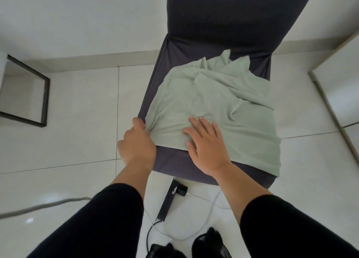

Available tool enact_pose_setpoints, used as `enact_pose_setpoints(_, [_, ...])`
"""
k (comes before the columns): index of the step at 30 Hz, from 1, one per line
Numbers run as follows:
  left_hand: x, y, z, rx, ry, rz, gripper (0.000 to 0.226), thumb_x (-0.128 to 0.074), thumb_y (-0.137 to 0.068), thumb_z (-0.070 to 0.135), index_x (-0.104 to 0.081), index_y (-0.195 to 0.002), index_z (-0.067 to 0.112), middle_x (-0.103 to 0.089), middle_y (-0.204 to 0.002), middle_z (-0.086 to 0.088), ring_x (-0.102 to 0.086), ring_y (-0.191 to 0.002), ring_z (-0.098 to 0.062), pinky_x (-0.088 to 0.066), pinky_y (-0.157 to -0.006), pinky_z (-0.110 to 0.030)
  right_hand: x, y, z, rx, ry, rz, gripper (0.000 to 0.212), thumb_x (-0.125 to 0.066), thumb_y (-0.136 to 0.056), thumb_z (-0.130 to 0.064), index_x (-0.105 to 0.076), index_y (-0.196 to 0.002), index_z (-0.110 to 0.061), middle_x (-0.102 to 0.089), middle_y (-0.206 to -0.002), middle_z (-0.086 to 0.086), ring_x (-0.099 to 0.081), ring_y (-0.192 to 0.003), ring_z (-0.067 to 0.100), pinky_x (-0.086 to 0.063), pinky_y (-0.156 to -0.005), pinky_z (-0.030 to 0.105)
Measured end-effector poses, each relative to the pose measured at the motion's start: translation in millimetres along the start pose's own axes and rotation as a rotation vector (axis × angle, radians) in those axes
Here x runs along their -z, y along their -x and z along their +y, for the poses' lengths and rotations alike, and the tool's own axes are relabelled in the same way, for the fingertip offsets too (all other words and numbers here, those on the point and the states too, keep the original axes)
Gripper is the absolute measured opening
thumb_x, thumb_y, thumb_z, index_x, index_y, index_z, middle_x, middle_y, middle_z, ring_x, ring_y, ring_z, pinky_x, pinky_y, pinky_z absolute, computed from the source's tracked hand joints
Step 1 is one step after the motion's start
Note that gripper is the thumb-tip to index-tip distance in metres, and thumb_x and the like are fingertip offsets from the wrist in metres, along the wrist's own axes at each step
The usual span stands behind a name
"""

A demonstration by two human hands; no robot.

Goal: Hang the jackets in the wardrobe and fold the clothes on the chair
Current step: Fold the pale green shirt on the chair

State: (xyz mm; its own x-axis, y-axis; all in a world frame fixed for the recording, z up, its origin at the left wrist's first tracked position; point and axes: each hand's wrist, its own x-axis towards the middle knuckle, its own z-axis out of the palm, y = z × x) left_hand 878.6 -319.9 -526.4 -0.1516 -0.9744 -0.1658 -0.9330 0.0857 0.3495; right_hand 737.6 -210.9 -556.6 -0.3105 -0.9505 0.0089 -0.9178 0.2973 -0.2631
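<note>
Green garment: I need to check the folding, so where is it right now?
In the head view the green garment lies rumpled on the dark chair seat, centre-right. The left hand pinches its near left corner; the right hand presses flat on its near edge.

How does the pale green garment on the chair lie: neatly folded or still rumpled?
Still rumpled. The pale green garment lies creased and bunched across the chair seat, one edge overhanging.

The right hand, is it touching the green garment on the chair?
Touching. The head view shows the right hand lying flat, fingers spread, on the pale green garment, with no gap beneath the fingers.
</note>
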Motion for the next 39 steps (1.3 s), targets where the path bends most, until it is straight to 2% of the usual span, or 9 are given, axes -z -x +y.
enact_pose_setpoints(5, [-7, -7, 57, -0.31, -0.382, -0.001, 0.065, -0.054, -0.074, 0.005, -0.021, -0.128, 0.019, -0.026, -0.128, -0.006, -0.035, -0.112, -0.026, -0.033, -0.088, -0.035, 20, -26, 25, -0.21, -0.099, 0.14, 0.024, -0.051, -0.079, -0.005, -0.064, -0.093, -0.02, -0.057, -0.111, 0.0, -0.05, -0.108, 0.023, -0.028, -0.083, 0.027])
enact_pose_setpoints(9, [-10, -35, 91, -0.341, 0.002, -0.252, 0.035, -0.045, -0.086, 0.012, -0.051, -0.119, 0.019, -0.048, -0.124, -0.001, -0.051, -0.111, -0.025, -0.043, -0.089, -0.038, 48, -53, 54, -0.708, -0.511, 0.303, 0.029, -0.046, -0.086, -0.002, -0.062, -0.109, -0.009, -0.056, -0.115, 0.01, -0.054, -0.107, 0.027, -0.036, -0.084, 0.021])
enact_pose_setpoints(14, [-31, -73, 132, -0.185, 0.381, -0.357, 0.037, -0.05, -0.085, 0.017, -0.05, -0.121, 0.015, -0.058, -0.114, -0.006, -0.063, -0.098, -0.028, -0.049, -0.093, -0.04, 54, -73, 100, -1.028, -0.554, 0.074, 0.037, -0.049, -0.091, -0.033, -0.068, -0.099, -0.002, -0.068, -0.102, 0.015, -0.061, -0.101, 0.028, -0.032, -0.068, 0.023])
enact_pose_setpoints(18, [-40, -80, 170, 0.096, 0.759, -0.555, 0.015, -0.048, -0.096, 0.019, -0.045, -0.11, 0.018, -0.058, -0.075, 0.004, -0.063, -0.052, -0.007, -0.057, -0.066, -0.029, 50, -80, 113, -0.959, -0.506, -0.039, 0.045, -0.054, -0.083, -0.052, -0.063, -0.07, -0.009, -0.062, -0.07, 0.006, -0.06, -0.079, 0.026, -0.035, -0.067, 0.025])
enact_pose_setpoints(23, [-45, -88, 183, 0.081, 0.868, -0.536, 0.015, -0.047, -0.095, 0.004, -0.052, -0.097, 0.018, -0.054, -0.078, -0.002, -0.055, -0.059, -0.009, -0.053, -0.055, -0.018, 56, -78, 122, -0.903, -0.751, 0.162, 0.032, -0.066, -0.083, -0.032, -0.052, -0.06, -0.015, -0.053, -0.052, -0.001, -0.054, -0.058, 0.02, -0.043, -0.06, 0.026])
enact_pose_setpoints(26, [-44, -86, 165, -0.048, 0.916, -0.381, 0.039, -0.041, -0.086, -0.007, -0.053, -0.07, 0.026, -0.058, -0.082, 0.0, -0.064, -0.079, -0.021, -0.055, -0.071, -0.025, 62, -75, 120, -0.802, -0.835, 0.315, 0.026, -0.067, -0.082, -0.024, -0.051, -0.064, -0.013, -0.051, -0.054, 0.002, -0.05, -0.052, 0.017, -0.044, -0.06, 0.03])
enact_pose_setpoints(28, [-41, -80, 146, -0.155, 0.842, -0.288, 0.035, -0.049, -0.08, -0.001, -0.057, -0.066, 0.03, -0.062, -0.082, 0.005, -0.066, -0.088, -0.023, -0.055, -0.084, -0.037, 64, -69, 112, -0.728, -0.874, 0.362, 0.019, -0.065, -0.084, -0.02, -0.051, -0.071, -0.019, -0.053, -0.06, 0.0, -0.049, -0.048, 0.014, -0.044, -0.059, 0.028])
enact_pose_setpoints(35, [-7, -32, 88, -0.463, 0.457, -0.091, 0.023, -0.054, -0.071, -0.007, -0.057, -0.075, 0.016, -0.056, -0.089, 0.0, -0.052, -0.08, -0.012, -0.034, -0.071, -0.003, 54, -9, 66, -0.443, -0.492, 0.385, 0.015, -0.063, -0.073, -0.012, -0.061, -0.086, -0.018, -0.057, -0.079, -0.012, -0.053, -0.081, 0.017, -0.042, -0.073, 0.028])
enact_pose_setpoints(39, [-8, -15, 55, -0.467, 0.084, -0.124, 0.025, -0.052, -0.081, 0.006, -0.065, -0.084, 0.027, -0.051, -0.105, 0.009, -0.049, -0.104, -0.017, -0.036, -0.09, -0.034, 35, 21, 53, -0.371, -0.241, 0.324, 0.021, -0.064, -0.067, -0.008, -0.063, -0.083, -0.021, -0.061, -0.107, -0.005, -0.051, -0.101, 0.022, -0.037, -0.081, 0.033])
